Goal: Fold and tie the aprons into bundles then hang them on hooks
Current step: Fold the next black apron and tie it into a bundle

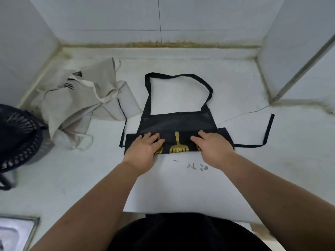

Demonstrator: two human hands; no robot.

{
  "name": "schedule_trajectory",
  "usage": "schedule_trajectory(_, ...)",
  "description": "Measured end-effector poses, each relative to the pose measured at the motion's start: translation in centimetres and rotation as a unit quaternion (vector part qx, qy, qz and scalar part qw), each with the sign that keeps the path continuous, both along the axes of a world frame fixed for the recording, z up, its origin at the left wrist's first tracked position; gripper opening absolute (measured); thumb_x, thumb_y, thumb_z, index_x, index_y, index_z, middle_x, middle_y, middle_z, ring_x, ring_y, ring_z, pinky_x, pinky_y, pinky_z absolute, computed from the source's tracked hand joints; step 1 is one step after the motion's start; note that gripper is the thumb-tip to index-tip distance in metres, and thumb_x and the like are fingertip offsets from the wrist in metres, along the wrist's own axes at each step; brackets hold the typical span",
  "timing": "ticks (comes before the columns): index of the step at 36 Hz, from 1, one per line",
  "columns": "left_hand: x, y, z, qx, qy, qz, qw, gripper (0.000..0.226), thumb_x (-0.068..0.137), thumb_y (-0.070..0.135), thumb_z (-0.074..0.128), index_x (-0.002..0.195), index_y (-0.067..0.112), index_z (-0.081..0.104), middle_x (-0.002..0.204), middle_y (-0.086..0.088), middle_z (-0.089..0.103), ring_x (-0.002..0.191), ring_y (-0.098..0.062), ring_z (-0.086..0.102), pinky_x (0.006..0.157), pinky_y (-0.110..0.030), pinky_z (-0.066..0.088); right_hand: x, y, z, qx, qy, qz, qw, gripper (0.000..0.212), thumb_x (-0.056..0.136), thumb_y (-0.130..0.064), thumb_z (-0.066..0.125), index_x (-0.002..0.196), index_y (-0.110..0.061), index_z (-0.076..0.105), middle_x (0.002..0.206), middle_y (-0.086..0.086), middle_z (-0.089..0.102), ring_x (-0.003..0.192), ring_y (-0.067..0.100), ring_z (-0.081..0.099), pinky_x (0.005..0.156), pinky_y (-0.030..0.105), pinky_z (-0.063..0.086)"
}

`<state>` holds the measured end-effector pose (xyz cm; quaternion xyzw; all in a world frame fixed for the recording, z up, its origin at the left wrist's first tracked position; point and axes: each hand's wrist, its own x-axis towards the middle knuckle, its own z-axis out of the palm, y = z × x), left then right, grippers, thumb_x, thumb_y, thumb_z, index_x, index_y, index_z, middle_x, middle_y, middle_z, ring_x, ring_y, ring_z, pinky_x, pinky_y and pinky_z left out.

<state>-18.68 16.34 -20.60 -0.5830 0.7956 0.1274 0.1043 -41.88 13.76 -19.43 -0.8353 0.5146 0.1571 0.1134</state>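
A black apron [176, 124] with a gold utensil print lies on the white counter [181, 187], its lower part folded up into a band near me. Its neck loop [181, 77] lies spread toward the wall. One waist tie [268, 131] trails off to the right, the other [123, 131] to the left. My left hand [145, 147] presses flat on the left part of the folded band. My right hand [212, 145] presses flat on its right part. A beige apron [81, 105] lies crumpled at the left.
A black fan [16, 140] stands at the left edge of the counter. A steel sink corner [14, 230] shows at the bottom left. Tiled walls close the counter at the back, left and right. Dark scribbles [195, 166] mark the counter near my right wrist.
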Motion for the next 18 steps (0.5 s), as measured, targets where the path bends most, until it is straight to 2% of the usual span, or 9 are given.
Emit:
schedule_trajectory(4,-0.6,1.1,0.2,0.007,-0.015,0.03,0.999,0.06,0.097,0.036,0.044,0.151,0.033,0.017,0.161,0.0,0.008,0.146,-0.022,0.015,0.114,-0.038,0.016,-0.5,0.8,0.3,0.022,-0.006,-0.007,1.0,0.058,0.094,-0.014,0.042,0.148,-0.027,0.025,0.154,0.009,0.022,0.125,0.027,0.043,0.102,0.033,0.035)
schedule_trajectory(7,-0.9,1.0,0.9,0.014,-0.056,0.019,0.998,0.068,0.096,0.044,0.042,0.152,0.033,0.004,0.159,0.006,0.016,0.142,-0.021,0.022,0.11,-0.042,0.022,-0.9,0.8,0.7,0.03,0.0,-0.006,1.0,0.06,0.094,-0.028,0.048,0.148,-0.03,0.021,0.156,0.011,0.011,0.124,0.03,0.043,0.104,0.037,0.036)
schedule_trajectory(10,-1.3,1.0,1.1,0.037,-0.058,0.005,0.998,0.07,0.096,0.051,0.036,0.153,0.032,0.001,0.16,0.004,0.013,0.145,-0.019,0.014,0.116,-0.044,0.011,-0.9,0.9,0.7,0.051,0.005,-0.011,0.999,0.08,0.088,-0.039,0.055,0.149,-0.027,0.005,0.15,0.008,0.027,0.125,0.029,0.043,0.105,0.041,0.034)
schedule_trajectory(13,-1.9,1.3,0.7,0.067,-0.031,0.02,0.997,0.071,0.095,0.056,0.035,0.154,0.028,0.005,0.161,0.002,0.005,0.148,-0.018,0.003,0.119,-0.046,-0.001,-0.7,0.6,0.7,0.048,0.016,-0.009,0.999,0.077,0.086,-0.04,0.054,0.148,-0.022,0.012,0.145,0.005,0.034,0.127,0.028,0.04,0.106,0.042,0.033)
schedule_trajectory(15,-2.2,1.3,0.6,0.051,-0.015,0.026,0.998,0.069,0.095,0.055,0.037,0.153,0.027,0.011,0.16,0.001,0.011,0.147,-0.019,0.01,0.12,-0.046,0.003,-0.6,0.6,0.8,0.058,0.017,-0.012,0.998,0.073,0.086,-0.036,0.055,0.147,-0.021,0.018,0.145,0.006,0.033,0.129,0.029,0.039,0.11,0.044,0.03)
schedule_trajectory(18,-2.4,0.8,1.1,0.047,-0.002,0.019,0.999,0.063,0.094,0.05,0.044,0.149,0.026,0.026,0.15,0.003,0.027,0.135,-0.021,0.036,0.115,-0.042,0.022,-0.5,0.7,0.9,0.108,0.0,-0.036,0.994,0.07,0.084,-0.029,0.058,0.146,-0.02,0.026,0.141,0.006,0.031,0.123,0.028,0.045,0.113,0.045,0.027)
